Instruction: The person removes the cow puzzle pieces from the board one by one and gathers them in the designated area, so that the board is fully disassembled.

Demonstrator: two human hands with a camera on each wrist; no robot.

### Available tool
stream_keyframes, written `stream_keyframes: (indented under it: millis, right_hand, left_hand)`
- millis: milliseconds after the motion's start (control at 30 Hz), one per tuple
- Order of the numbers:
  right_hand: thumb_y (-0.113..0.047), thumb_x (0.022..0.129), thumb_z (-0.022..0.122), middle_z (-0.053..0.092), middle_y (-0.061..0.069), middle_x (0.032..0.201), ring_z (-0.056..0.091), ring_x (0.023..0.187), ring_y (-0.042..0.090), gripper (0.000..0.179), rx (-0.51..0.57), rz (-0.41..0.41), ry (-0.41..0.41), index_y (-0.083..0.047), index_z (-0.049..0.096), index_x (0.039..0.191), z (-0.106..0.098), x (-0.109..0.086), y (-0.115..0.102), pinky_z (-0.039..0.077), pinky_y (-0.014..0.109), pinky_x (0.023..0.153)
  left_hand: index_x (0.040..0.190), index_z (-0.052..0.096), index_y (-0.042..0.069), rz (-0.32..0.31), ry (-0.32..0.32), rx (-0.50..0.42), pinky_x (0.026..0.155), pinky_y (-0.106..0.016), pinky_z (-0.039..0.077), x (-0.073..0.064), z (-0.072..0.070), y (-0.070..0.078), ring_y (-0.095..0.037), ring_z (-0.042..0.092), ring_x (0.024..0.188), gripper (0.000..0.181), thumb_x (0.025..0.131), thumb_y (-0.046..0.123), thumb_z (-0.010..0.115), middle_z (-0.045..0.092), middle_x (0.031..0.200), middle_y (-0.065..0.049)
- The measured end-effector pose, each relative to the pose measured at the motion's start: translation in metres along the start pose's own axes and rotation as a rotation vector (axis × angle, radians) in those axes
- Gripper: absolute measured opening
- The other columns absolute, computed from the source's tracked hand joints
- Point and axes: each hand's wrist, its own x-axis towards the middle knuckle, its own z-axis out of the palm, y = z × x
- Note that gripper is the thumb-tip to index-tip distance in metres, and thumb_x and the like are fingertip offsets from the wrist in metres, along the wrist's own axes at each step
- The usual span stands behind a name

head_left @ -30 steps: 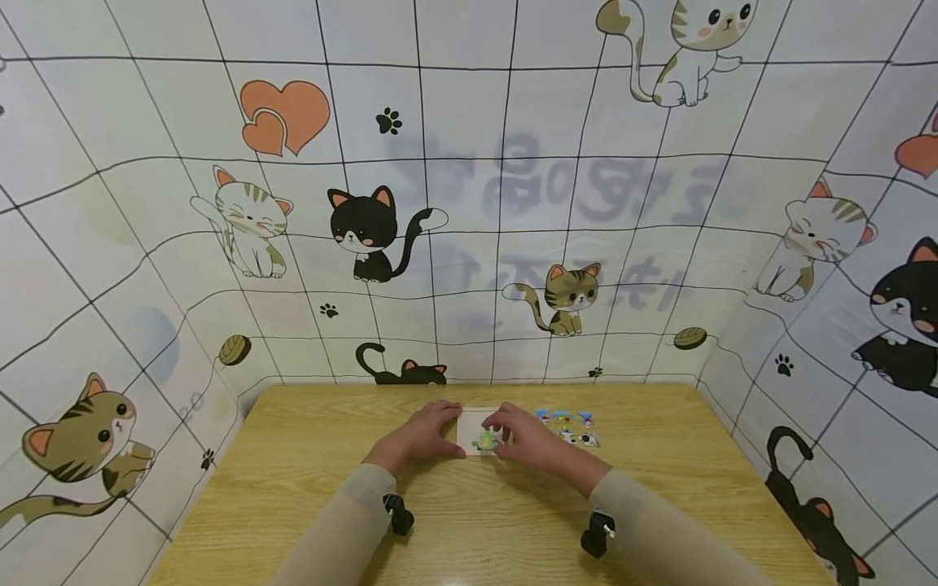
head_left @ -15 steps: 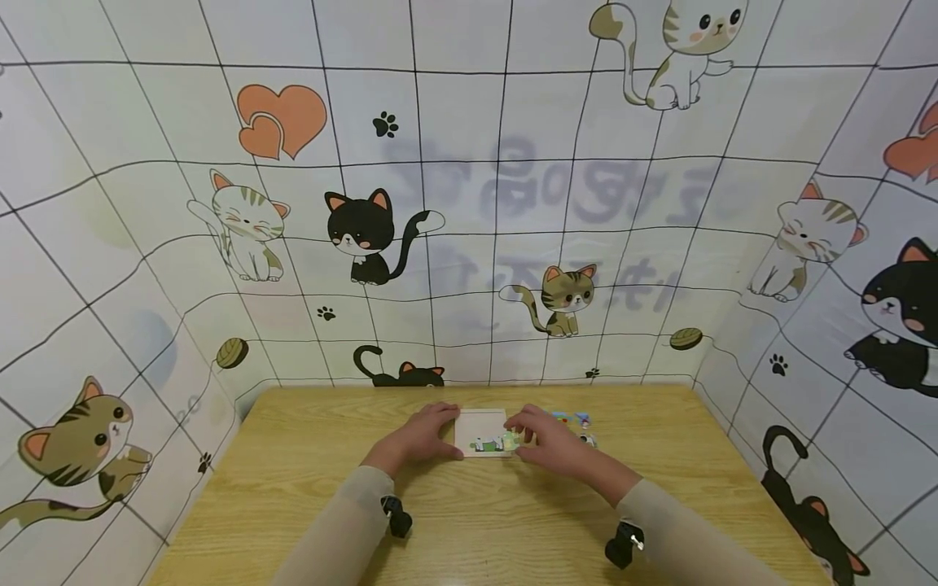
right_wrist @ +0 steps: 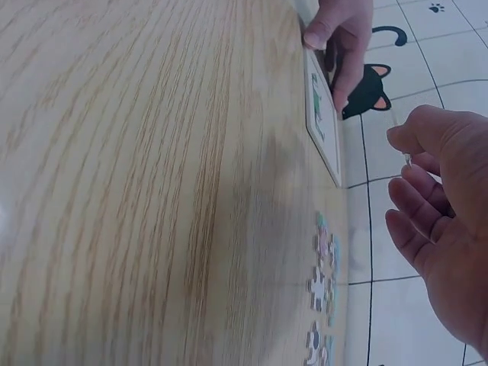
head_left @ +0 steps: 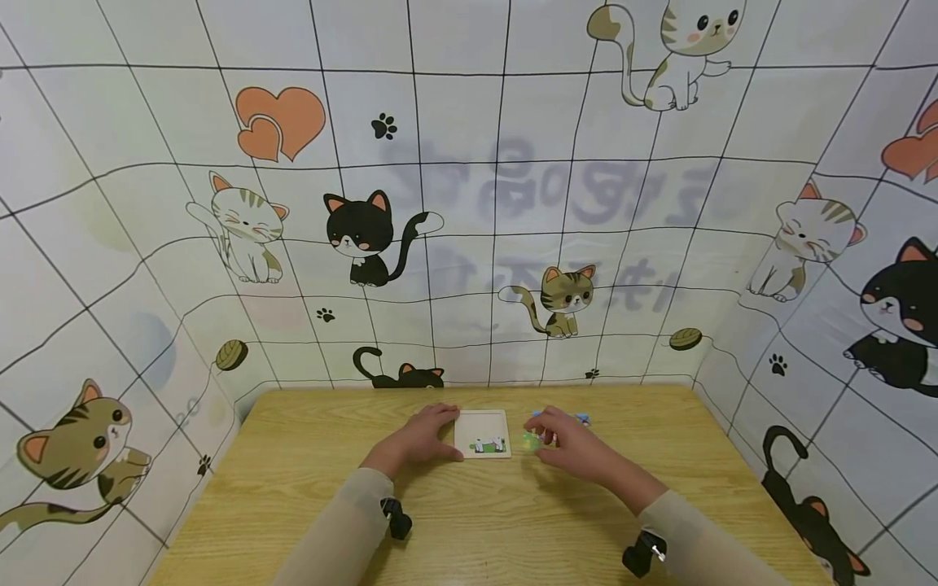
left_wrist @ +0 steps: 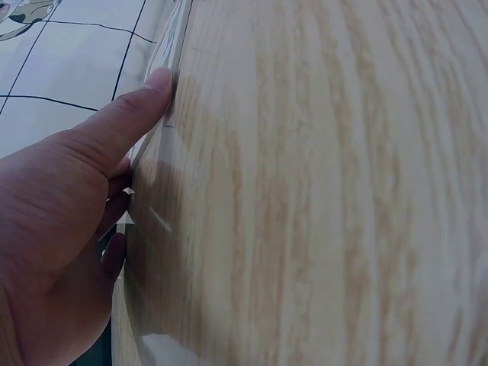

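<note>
A pale, square puzzle board [head_left: 480, 423] lies on the table, with a few joined green-and-white pieces [head_left: 488, 446] along its near edge. My left hand [head_left: 418, 435] holds the board at its left side, thumb at the near corner and index finger at the far one. In the left wrist view, the left thumb [left_wrist: 133, 114] lies along the board's edge. To the right of the board, my right hand [head_left: 570, 446] pinches a green jigsaw piece [head_left: 531, 442] between thumb and fingers. Seen from the right wrist, that piece [right_wrist: 407, 159] is almost edge-on, raised above the table.
Several loose jigsaw pieces [right_wrist: 319, 293] lie on the wooden table [head_left: 469, 521] to the right of the board; the right hand partly covers them in the head view, with a blue one [head_left: 582, 419] showing. A cat-patterned cloth wall [head_left: 469, 244] rises behind the table.
My right hand has moved right, off the board, carrying the green piece towards the loose pieces. The joined pieces on the board are now uncovered. My left hand stays at the board.
</note>
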Motion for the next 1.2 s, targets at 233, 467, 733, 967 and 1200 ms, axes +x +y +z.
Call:
stream_keyframes:
  millis: [233, 467, 733, 967, 1200]
  right_hand:
    - [-0.004, 0.103, 0.076, 0.062, 0.005, 0.115, 0.06, 0.096, 0.017, 0.038, -0.014, -0.029, 0.022, -0.008, 0.069, 0.14, -0.005, -0.009, 0.003, 0.053, 0.03, 0.074]
    - [0.0, 0.101, 0.077, 0.064, 0.012, 0.117, 0.061, 0.092, 0.018, 0.038, 0.001, -0.063, 0.049, -0.004, 0.07, 0.138, -0.01, -0.016, 0.006, 0.053, 0.029, 0.073]
    - [0.002, 0.102, 0.076, 0.063, 0.01, 0.114, 0.06, 0.091, 0.018, 0.04, 0.012, -0.044, 0.056, -0.003, 0.07, 0.141, -0.015, -0.023, 0.008, 0.054, 0.029, 0.073]
    - [0.002, 0.104, 0.073, 0.063, 0.012, 0.118, 0.057, 0.092, 0.01, 0.042, 0.01, -0.014, 0.043, 0.0, 0.067, 0.146, -0.019, -0.029, 0.007, 0.054, 0.03, 0.073]
    - [0.002, 0.102, 0.076, 0.063, 0.013, 0.117, 0.059, 0.092, 0.012, 0.039, -0.002, -0.023, 0.054, 0.0, 0.069, 0.14, -0.018, -0.029, 0.01, 0.055, 0.03, 0.072]
  left_hand:
    - [0.165, 0.05, 0.004, 0.015, 0.009, 0.005, 0.13, -0.068, 0.025, 0.0, 0.002, -0.002, -0.042, 0.028, 0.164, 0.092, 0.094, 0.044, 0.091, 0.041, 0.175, -0.014]
    - [0.165, 0.05, 0.001, 0.021, 0.013, -0.011, 0.13, -0.069, 0.024, -0.002, 0.001, 0.001, -0.044, 0.027, 0.164, 0.092, 0.093, 0.042, 0.091, 0.04, 0.175, -0.016]
    - [0.165, 0.049, 0.003, -0.004, 0.011, -0.028, 0.13, -0.067, 0.025, -0.002, 0.001, 0.002, -0.042, 0.026, 0.165, 0.093, 0.093, 0.042, 0.092, 0.039, 0.175, -0.015]
    - [0.166, 0.049, 0.003, -0.004, 0.005, -0.019, 0.131, -0.064, 0.026, 0.0, 0.001, 0.001, -0.041, 0.027, 0.165, 0.094, 0.093, 0.045, 0.091, 0.039, 0.176, -0.014]
    - [0.166, 0.05, 0.005, 0.004, 0.013, -0.008, 0.131, -0.066, 0.026, 0.004, 0.006, -0.007, -0.041, 0.028, 0.164, 0.094, 0.092, 0.045, 0.092, 0.041, 0.175, -0.013]
